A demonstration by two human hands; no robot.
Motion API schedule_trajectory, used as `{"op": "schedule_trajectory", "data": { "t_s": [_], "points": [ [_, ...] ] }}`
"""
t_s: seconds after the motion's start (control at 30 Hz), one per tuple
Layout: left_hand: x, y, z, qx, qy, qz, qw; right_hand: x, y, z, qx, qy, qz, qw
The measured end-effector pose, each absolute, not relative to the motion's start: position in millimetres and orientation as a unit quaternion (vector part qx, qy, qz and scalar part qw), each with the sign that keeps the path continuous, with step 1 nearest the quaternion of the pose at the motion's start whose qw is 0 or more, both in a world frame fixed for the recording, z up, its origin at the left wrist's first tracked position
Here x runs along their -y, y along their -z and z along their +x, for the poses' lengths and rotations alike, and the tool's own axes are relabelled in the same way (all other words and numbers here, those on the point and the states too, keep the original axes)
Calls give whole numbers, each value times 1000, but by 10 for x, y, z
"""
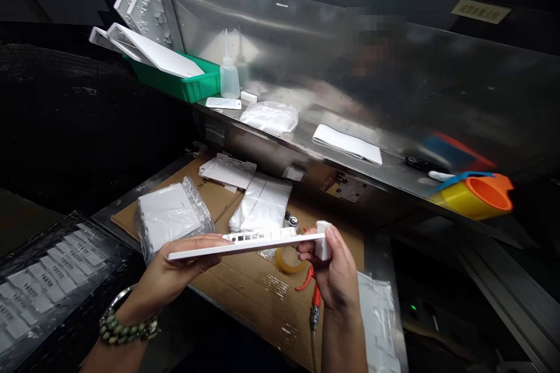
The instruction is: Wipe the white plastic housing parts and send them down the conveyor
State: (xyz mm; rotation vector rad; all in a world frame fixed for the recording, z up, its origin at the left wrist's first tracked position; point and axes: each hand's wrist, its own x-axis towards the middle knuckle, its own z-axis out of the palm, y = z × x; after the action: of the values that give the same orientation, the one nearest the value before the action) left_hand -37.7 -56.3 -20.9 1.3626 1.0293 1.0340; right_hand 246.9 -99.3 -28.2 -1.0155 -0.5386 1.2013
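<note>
A flat white plastic panel [258, 245], seen nearly edge-on with ports along its far side, is held above the cardboard-covered bench. My left hand [184, 271] grips its left end, fingers on top and thumb beneath. At the right end, my right hand [335, 265] pinches a small white block or folded pad [323, 240] against the panel's edge; its exact kind is unclear. Beneath the panel lie a roll of yellowish tape [289, 259] and a red-handled tool [315, 297] with a hose or cord.
Bagged white panels [170, 213], clear plastic bags [262, 201] and another white part [227, 171] lie on the cardboard [245, 285]. Along the metal shelf stand a green bin [192, 87], a squeeze bottle [230, 78] and a yellow-orange cup [476, 195]. Bagged parts [48, 280] lie left.
</note>
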Motion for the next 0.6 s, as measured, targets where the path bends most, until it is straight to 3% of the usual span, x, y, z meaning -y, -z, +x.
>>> {"op": "schedule_trajectory", "data": {
  "t_s": [0.17,0.23,0.3,0.43,0.6],
  "points": [
    [610,195,-287,-344,-468,641,502,1058,234,2424,264,-467,-440,720],
    [640,165,-178,-336,-568,541,520,1106,204,2411,281,-423,-422,751],
    [631,135,-69,-316,-624,367,613,1154,193,2410,295,-409,-407,762],
    [478,100,26,-255,-485,139,825,1202,275,2481,329,-403,-414,747],
    [346,-8,65,-248,-451,63,855,1189,419,2616,419,-288,-541,670]
  ]
}}
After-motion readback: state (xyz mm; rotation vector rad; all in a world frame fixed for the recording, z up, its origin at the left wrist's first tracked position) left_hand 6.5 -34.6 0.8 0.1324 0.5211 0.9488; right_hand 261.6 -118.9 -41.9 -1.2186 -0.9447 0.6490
